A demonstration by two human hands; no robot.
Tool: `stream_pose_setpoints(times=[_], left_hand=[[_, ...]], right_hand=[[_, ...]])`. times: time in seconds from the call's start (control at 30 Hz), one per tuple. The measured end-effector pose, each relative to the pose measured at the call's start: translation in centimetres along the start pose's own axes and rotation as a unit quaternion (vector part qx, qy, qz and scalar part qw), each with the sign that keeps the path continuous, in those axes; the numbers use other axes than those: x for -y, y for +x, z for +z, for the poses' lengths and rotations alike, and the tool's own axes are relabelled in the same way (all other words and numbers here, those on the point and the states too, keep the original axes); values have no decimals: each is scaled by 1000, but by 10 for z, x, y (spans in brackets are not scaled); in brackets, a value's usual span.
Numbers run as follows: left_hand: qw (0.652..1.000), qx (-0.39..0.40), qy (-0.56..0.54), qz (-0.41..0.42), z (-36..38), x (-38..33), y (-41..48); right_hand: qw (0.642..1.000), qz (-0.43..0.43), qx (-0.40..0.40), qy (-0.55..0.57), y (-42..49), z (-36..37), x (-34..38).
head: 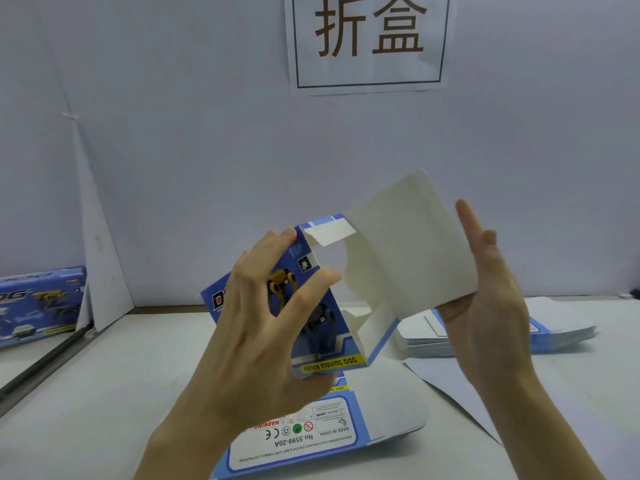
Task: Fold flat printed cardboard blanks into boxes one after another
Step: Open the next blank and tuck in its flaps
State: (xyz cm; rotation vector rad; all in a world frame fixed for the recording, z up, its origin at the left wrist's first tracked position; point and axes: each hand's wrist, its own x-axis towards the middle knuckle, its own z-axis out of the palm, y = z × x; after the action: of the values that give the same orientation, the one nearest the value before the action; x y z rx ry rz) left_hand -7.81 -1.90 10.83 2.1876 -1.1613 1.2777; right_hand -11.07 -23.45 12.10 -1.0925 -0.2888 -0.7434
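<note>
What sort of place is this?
Probably a box-folding workstation: a white wall sign with large characters, a stack of flat blue-and-white cardboard blanks, and a finished blue printed box at left.

Before you, a half-formed blue printed box [320,329] showing a toy dog is held tilted in the air, its plain white flap [408,244] raised open, over a flat blank [311,439] lying printed side up, with a stack of blanks [427,342] at right.
</note>
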Motion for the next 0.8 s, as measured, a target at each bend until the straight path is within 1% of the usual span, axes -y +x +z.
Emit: stream_pose_setpoints(times=[0.03, 0.1, 0.17, 0.27, 0.3, 0.37, 0.47, 0.57, 0.63, 0.73, 0.8], left_hand=[[1000, 0, 2, 2, 0, 0, 0], [1000, 2, 6, 9, 2, -1, 1], [1000, 6, 7, 14, 5, -2, 1], [1000, 11, 9, 12, 8, -2, -1], [1000, 12, 6, 6, 8, -2, -1], [1000, 12, 3, -2, 9, -1, -2], [1000, 14, 12, 17, 11, -1, -2], [999, 20, 27, 35, 14, -6, -2], [999, 11, 27, 32, 14, -7, 0], [1000, -4, 23, 19, 12, -5, 0], [1000, -4, 28, 8, 12, -4, -1]], right_hand=[[999, 35, 10, 21, 1, -1, 3], [992, 104, 62, 38, 2, -1, 6], [986, 141, 87, 26, 2, -2, 4], [989, 103, 55, -88, 2, -5, -2], [988, 97, 48, -109, 3, -6, -2], [986, 105, 46, -119, 4, -7, 0], [985, 109, 35, -126, 2, -6, 6], [985, 57, 16, -160, -1, -2, 4], [984, 33, 0, -176, -1, -1, 4], [980, 23, 25, -197, -2, 1, 5], [977, 21, 78, -195, -4, 5, 6]])
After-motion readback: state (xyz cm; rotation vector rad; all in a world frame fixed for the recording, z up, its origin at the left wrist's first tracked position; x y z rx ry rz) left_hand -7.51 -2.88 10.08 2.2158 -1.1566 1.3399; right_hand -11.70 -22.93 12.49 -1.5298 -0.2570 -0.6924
